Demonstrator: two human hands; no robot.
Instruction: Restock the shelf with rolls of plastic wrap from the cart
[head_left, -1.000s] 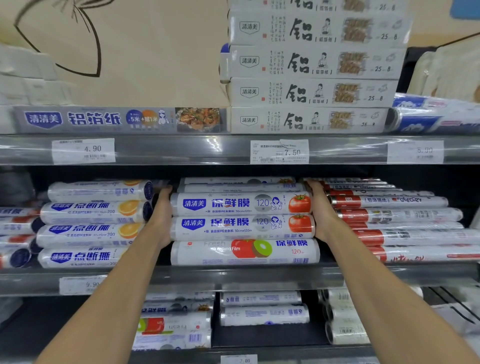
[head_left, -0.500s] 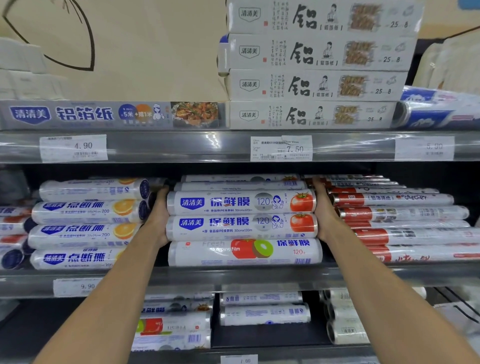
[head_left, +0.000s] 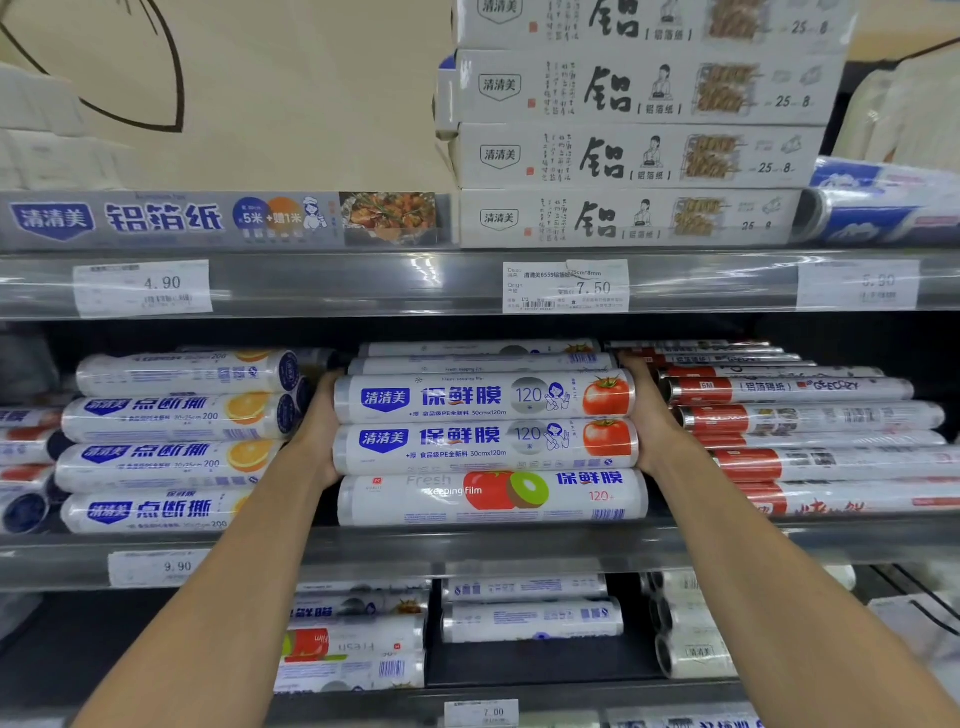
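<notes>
A stack of plastic wrap rolls lies on the middle shelf (head_left: 519, 546). Two white rolls with blue labels and tomato pictures (head_left: 483, 397) (head_left: 483, 442) rest on a roll with a tomato-and-kiwi picture (head_left: 493, 500), and more rolls lie behind them. My left hand (head_left: 318, 423) presses flat against the left ends of the two tomato rolls. My right hand (head_left: 648, 415) presses flat against their right ends. The fingertips of both hands are hidden deeper in the shelf. The cart is out of view.
Rolls with orange pictures (head_left: 171, 415) lie close on the left and red-labelled foil rolls (head_left: 800, 421) close on the right. Foil boxes (head_left: 634, 156) are stacked on the upper shelf. More rolls (head_left: 530, 618) sit on the lower shelf.
Both hands stay at the ends of the tomato rolls. The stack looks slightly squarer and the view has shifted a little closer.
</notes>
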